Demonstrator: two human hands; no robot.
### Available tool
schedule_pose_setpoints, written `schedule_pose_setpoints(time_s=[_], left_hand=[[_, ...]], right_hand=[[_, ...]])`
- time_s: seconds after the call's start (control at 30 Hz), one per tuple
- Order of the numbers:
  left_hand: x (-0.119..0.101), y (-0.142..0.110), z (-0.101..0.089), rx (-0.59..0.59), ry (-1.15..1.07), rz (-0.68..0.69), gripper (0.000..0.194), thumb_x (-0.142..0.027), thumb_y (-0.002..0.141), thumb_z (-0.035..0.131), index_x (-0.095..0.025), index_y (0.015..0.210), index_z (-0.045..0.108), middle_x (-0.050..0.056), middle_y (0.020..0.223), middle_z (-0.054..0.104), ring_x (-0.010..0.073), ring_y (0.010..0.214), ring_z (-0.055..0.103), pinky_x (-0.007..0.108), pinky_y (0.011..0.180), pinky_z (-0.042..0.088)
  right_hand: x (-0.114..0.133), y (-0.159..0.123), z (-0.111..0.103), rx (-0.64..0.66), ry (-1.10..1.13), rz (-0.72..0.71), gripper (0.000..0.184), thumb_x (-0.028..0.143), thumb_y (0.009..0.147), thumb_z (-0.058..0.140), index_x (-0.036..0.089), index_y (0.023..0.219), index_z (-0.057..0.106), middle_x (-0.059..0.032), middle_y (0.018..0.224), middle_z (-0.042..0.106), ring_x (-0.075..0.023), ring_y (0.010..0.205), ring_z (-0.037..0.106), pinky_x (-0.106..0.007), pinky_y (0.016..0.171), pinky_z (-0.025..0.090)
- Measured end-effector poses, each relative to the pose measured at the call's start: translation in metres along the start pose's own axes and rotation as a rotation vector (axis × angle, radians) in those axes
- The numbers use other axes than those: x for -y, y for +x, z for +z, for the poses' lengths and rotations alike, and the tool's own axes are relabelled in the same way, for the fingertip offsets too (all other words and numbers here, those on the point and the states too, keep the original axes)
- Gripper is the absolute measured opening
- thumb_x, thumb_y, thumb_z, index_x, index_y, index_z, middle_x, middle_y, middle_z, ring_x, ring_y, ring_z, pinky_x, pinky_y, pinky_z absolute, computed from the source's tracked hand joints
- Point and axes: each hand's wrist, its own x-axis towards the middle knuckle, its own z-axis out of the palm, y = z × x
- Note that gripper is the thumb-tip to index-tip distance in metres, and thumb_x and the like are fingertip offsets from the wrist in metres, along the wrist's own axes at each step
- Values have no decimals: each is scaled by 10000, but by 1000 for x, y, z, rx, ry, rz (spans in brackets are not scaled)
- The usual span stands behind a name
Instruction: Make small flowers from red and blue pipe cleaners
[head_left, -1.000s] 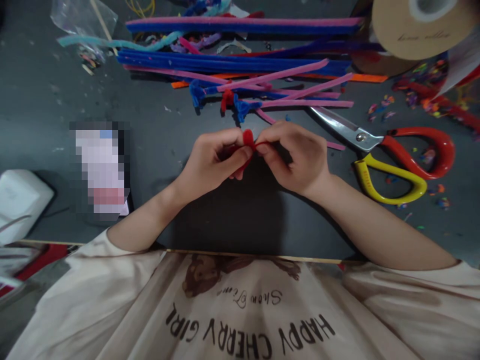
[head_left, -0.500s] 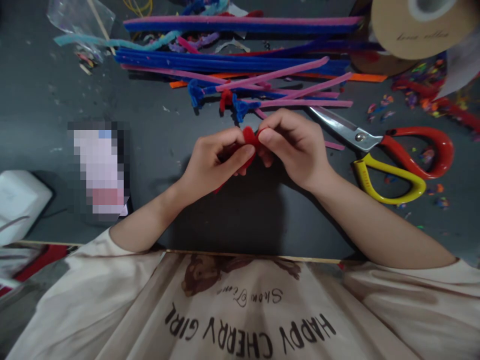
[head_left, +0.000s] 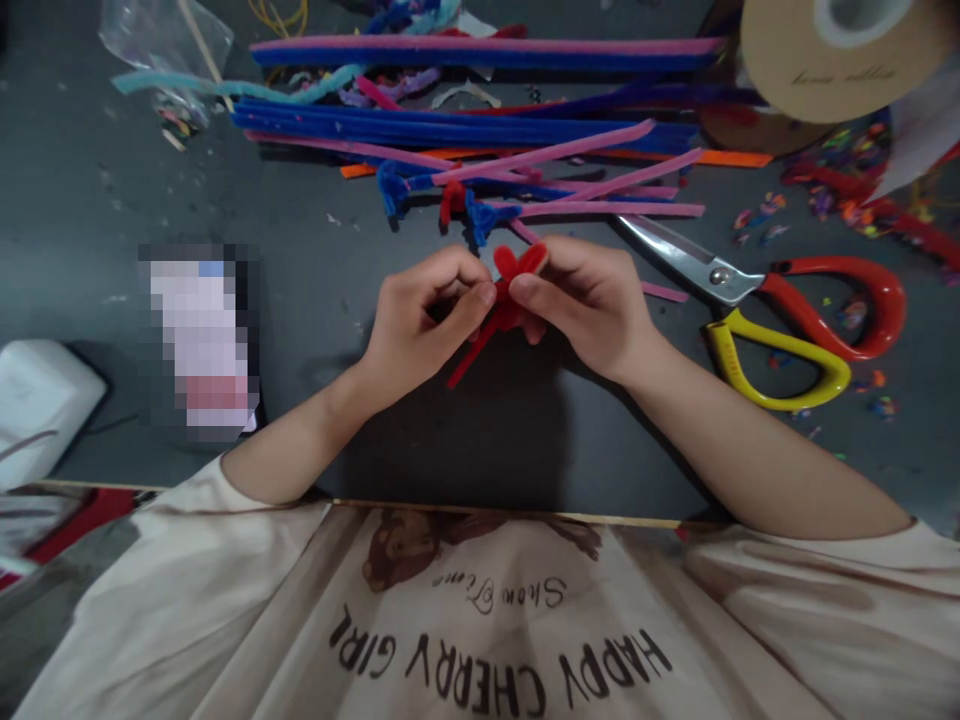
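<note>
Between my two hands is a red pipe cleaner (head_left: 508, 318), bent into loops at the top, with a straight tail slanting down to the left. My left hand (head_left: 431, 315) is closed, thumb and forefinger pinched at the left side of the loops. On the other side, my right hand (head_left: 589, 305) pinches the red piece near its right loop. Part of it is hidden behind the fingers. Just beyond the hands lie blue bent pipe cleaners (head_left: 489, 213) on pink stems and a small red twisted piece (head_left: 452, 202).
Scissors (head_left: 724, 277) with red and yellow handles lie right of my right hand. Straight blue pipe cleaners (head_left: 450, 127) stretch across the back. A ribbon spool (head_left: 817, 75) stands at the back right, a phone (head_left: 202, 340) at left, a white box (head_left: 45, 410) at far left.
My left fingers have shifted slightly left, uncovering more of the red pipe cleaner. Its two loops and its tail now show more clearly, and my right hand still pinches it.
</note>
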Motion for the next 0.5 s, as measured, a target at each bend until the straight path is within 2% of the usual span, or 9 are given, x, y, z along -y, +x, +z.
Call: schedule_pose_setpoints(time_s=[0.23,0.4,0.5], left_hand=[[1,-2,0,-40,23,53,249,-365,885,501,-189,711,525,-71,489,473,0,403,430,152,419,325],[-3,-1,-2,-43,23,-39,283,-416,879,490,-194,704,514,-63,486,466,17,413,403,179,424,314],[-5,-1,-3,7,-12,-85,276,-439,854,516,-196,724,519,-51,523,490,32,451,424,196,444,332]], right_hand=[[1,0,-2,94,-42,-51,258,315,862,560,160,663,507,52,559,513,-6,447,412,-157,393,302],[1,0,-2,58,2,32,282,387,852,564,175,671,516,57,548,525,-16,424,418,-165,376,310],[0,0,-3,19,28,64,298,418,845,565,178,673,521,52,562,549,-18,417,433,-166,379,332]])
